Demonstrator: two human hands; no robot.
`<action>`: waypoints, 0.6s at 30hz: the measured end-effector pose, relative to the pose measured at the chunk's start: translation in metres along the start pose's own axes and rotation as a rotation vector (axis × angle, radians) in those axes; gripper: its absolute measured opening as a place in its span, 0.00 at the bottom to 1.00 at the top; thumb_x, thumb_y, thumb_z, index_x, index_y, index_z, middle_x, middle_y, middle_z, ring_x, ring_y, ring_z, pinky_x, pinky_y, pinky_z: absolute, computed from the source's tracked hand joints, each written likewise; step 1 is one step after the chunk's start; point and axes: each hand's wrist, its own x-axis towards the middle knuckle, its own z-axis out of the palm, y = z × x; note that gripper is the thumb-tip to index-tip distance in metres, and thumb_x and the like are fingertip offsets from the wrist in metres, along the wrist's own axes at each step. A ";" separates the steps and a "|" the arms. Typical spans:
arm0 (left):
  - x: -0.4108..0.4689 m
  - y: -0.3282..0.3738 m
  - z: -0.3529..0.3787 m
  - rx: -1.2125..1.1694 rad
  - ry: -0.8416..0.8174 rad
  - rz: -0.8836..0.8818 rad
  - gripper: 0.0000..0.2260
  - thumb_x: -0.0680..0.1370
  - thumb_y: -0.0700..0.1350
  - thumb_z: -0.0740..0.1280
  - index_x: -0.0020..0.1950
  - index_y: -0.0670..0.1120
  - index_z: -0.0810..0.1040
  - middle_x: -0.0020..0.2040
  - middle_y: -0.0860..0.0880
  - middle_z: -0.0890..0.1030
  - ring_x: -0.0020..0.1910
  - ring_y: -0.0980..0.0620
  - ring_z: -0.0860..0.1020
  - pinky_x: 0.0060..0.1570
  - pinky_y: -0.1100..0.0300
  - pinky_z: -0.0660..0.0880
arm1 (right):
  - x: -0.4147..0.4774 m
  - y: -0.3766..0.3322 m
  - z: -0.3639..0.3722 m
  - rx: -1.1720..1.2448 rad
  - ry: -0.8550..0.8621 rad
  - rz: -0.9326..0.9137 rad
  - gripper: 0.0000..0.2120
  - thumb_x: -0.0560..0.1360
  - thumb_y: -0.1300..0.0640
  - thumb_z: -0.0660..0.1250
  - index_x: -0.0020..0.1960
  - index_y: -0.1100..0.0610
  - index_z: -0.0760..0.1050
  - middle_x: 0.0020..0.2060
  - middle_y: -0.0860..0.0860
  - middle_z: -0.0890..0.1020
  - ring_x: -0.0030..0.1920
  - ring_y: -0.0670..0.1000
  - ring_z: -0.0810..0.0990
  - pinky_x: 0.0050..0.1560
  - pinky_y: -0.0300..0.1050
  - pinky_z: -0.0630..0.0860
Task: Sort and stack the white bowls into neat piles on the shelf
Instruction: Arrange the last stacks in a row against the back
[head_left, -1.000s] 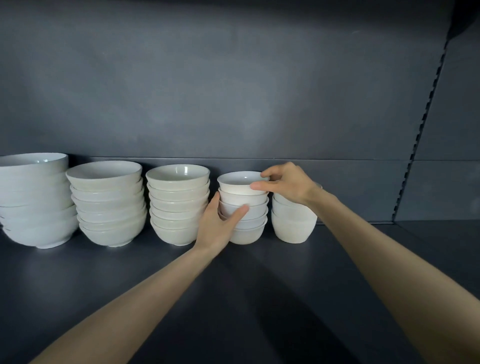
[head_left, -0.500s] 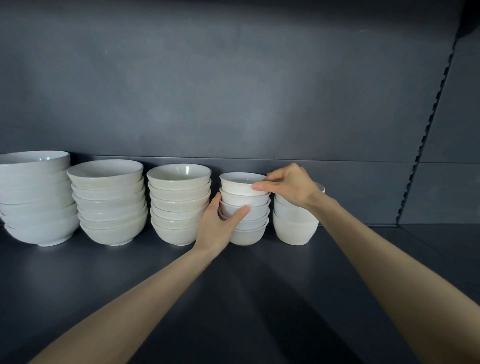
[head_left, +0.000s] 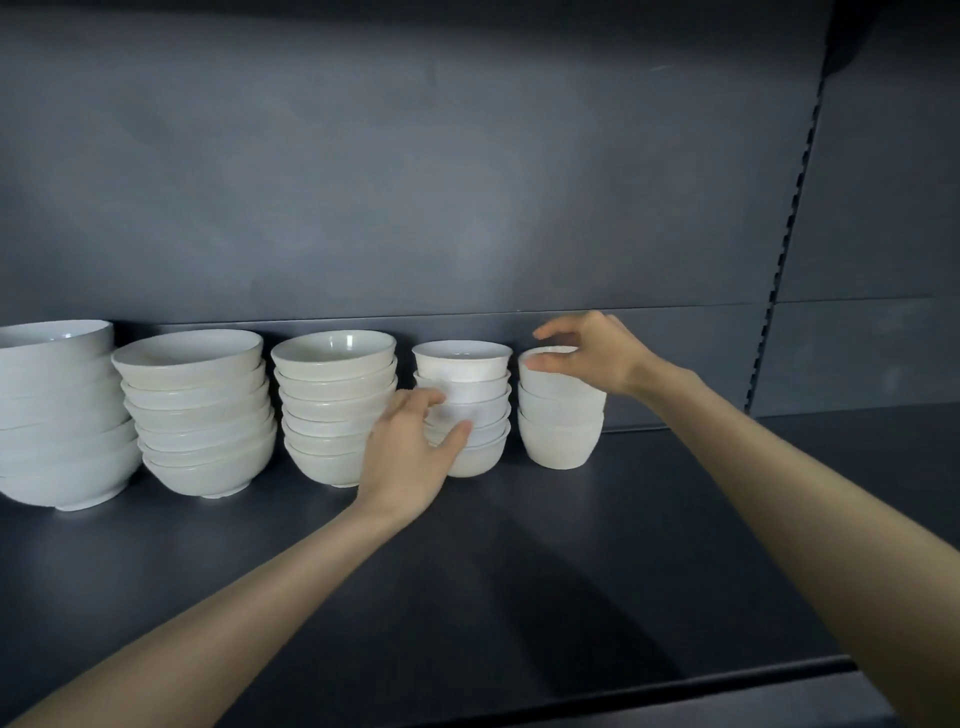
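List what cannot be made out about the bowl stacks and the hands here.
Leftmost stack: the head view's left edge cuts it off.
Fourth stack: the left hand gripping it hides its lower bowls' left sides; exact count unclear.
Rightmost stack: the right hand covers the top bowl's right side; whether fingers touch it cannot be told.

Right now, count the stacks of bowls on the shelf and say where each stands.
5, in one row: far-left stack, cut by the frame edge; second stack; middle stack; fourth stack, held by the left hand; right-end stack, under the right hand. More may lie off-frame.
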 end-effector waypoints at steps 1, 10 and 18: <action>0.002 0.012 -0.002 0.045 -0.020 0.045 0.17 0.75 0.48 0.70 0.60 0.43 0.77 0.59 0.48 0.78 0.58 0.49 0.76 0.58 0.53 0.73 | -0.006 0.004 -0.009 -0.040 0.006 0.021 0.24 0.72 0.48 0.72 0.64 0.57 0.76 0.63 0.51 0.78 0.66 0.51 0.74 0.60 0.39 0.68; 0.051 0.167 0.052 0.273 -0.386 0.412 0.25 0.74 0.54 0.69 0.69 0.49 0.71 0.66 0.49 0.77 0.66 0.47 0.73 0.63 0.52 0.70 | -0.084 0.065 -0.146 -0.403 0.047 0.300 0.28 0.72 0.48 0.72 0.69 0.54 0.72 0.61 0.58 0.78 0.63 0.58 0.74 0.59 0.45 0.70; 0.031 0.325 0.160 0.220 -0.498 0.597 0.29 0.73 0.55 0.71 0.72 0.50 0.68 0.69 0.48 0.74 0.68 0.45 0.71 0.65 0.52 0.68 | -0.204 0.159 -0.284 -0.556 0.184 0.517 0.31 0.71 0.47 0.72 0.71 0.52 0.68 0.66 0.57 0.74 0.65 0.60 0.73 0.64 0.51 0.71</action>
